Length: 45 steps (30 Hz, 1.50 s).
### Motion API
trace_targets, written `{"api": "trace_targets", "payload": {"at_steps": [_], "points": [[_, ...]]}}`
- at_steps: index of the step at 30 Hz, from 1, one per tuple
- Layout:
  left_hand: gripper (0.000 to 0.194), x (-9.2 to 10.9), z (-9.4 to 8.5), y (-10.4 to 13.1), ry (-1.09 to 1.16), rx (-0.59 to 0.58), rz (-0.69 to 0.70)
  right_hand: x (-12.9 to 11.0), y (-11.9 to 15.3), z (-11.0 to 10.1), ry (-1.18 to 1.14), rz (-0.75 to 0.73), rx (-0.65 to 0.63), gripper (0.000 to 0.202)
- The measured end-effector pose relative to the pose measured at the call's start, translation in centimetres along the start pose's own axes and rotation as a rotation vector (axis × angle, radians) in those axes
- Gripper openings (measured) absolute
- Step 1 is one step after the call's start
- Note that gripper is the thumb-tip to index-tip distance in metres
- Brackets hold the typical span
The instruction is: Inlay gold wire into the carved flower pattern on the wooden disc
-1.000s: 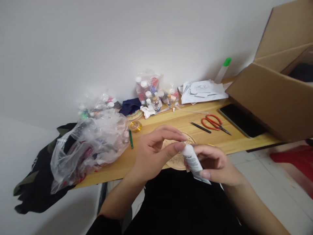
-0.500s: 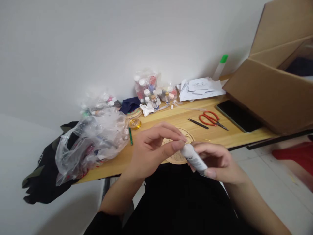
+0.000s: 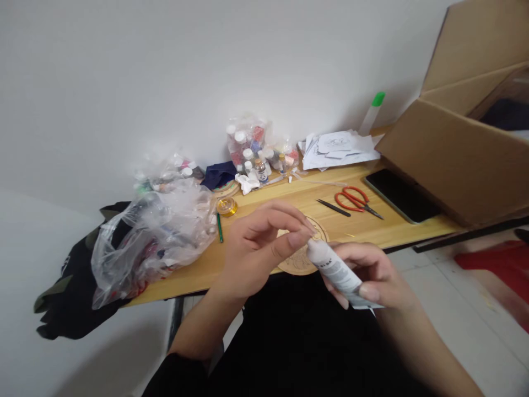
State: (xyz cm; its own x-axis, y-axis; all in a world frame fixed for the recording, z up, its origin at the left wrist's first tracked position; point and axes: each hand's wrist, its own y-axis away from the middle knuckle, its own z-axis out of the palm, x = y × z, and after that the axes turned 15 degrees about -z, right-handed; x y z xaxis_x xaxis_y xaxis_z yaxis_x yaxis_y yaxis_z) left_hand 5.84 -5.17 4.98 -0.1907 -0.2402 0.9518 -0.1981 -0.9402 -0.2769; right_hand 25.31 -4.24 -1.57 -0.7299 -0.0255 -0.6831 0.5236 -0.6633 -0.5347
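Note:
A white tube (image 3: 341, 275) with dark print lies tilted in my right hand (image 3: 374, 275), whose fingers are wrapped round its body. Its narrow end points up and left, toward my left hand (image 3: 264, 248). My left fingertips are pinched together at that tip; whatever they hold there is too small to make out. Behind and below the hands, a round wooden disc (image 3: 300, 262) with engraved lines lies at the table's front edge, partly covered by my left hand.
On the wooden table (image 3: 268, 207) are black tweezers (image 3: 334, 208), red-handled scissors (image 3: 351, 199), a phone (image 3: 399, 193), a gold spool (image 3: 227, 207) and a green stick (image 3: 220, 227). Plastic bags (image 3: 165, 220), small bottles (image 3: 261, 171), papers (image 3: 339, 149) and a cardboard box (image 3: 454, 160) stand around.
The tube now shows more of its length and printed side in my right hand. My left fingertips stay close to its narrow end. The view has shifted slightly.

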Motion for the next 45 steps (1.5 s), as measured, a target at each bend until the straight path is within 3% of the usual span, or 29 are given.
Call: {"api": "trace_targets", "payload": {"at_steps": [8,17,25,32,39,45], "points": [[0.006,-0.7,0.1,-0.2,0.030,-0.038,0.019,1.5,0.2,0.4,-0.261,0.121,0.016,0.035],[0.012,0.7,-0.6,-0.3,-0.385,0.045,0.291,0.9,0.3,1.0,-0.348,0.131,0.083,0.039],[0.012,0.8,-0.9,-0.4,-0.574,0.109,0.391,0.9,0.1,0.8,-0.312,0.175,0.095,0.035],[0.012,0.9,-1.1,-0.5,-0.621,0.112,0.410,0.7,0.2,0.7,-0.286,0.252,0.136,0.045],[0.013,0.9,-1.1,-0.5,-0.669,0.121,0.415,0.6,0.3,0.6,-0.343,0.231,0.144,0.041],[0.012,0.8,-1.1,-0.5,-0.468,0.020,0.215,0.5,0.0,0.7,-0.262,0.355,0.236,0.042]]}}
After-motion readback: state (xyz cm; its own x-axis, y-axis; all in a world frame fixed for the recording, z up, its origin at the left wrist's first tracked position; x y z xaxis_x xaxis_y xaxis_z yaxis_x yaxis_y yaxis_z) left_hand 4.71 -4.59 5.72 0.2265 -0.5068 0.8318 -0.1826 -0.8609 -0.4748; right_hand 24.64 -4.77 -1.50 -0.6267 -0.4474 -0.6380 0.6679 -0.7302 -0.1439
